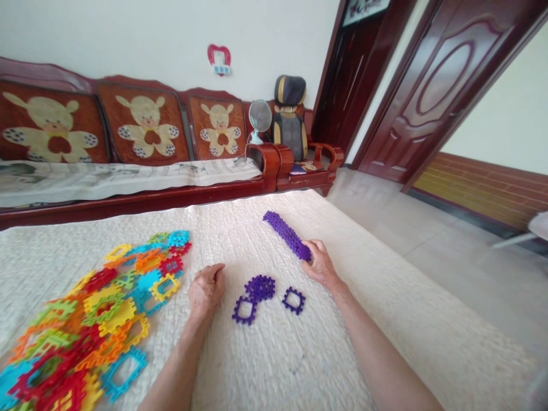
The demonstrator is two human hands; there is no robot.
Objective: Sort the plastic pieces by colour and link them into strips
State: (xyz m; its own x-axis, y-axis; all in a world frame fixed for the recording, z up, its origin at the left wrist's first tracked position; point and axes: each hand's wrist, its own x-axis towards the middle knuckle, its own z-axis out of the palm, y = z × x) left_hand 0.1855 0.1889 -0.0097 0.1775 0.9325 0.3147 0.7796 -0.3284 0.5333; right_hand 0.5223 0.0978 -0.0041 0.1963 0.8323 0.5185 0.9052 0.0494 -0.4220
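A long row of purple interlocking plastic tiles (285,233) lies slantwise on the covered table. My right hand (320,265) is closed around its near end, thumb and fingers on either side. My left hand (206,291) rests on the cloth with its fingers curled in, and nothing shows in it. Between my hands is a small heap of purple tiles (261,287). A square purple frame tile (245,311) touches that heap, while another purple frame tile (293,300) lies apart, nearer my right forearm.
Left of my left hand spreads a large pile of mixed coloured tiles (111,308). A cream quilted cloth (231,242) covers the table. Beyond its far edge stand a wooden sofa (171,197), a small fan (260,117) and an armchair with a massage cushion (291,134).
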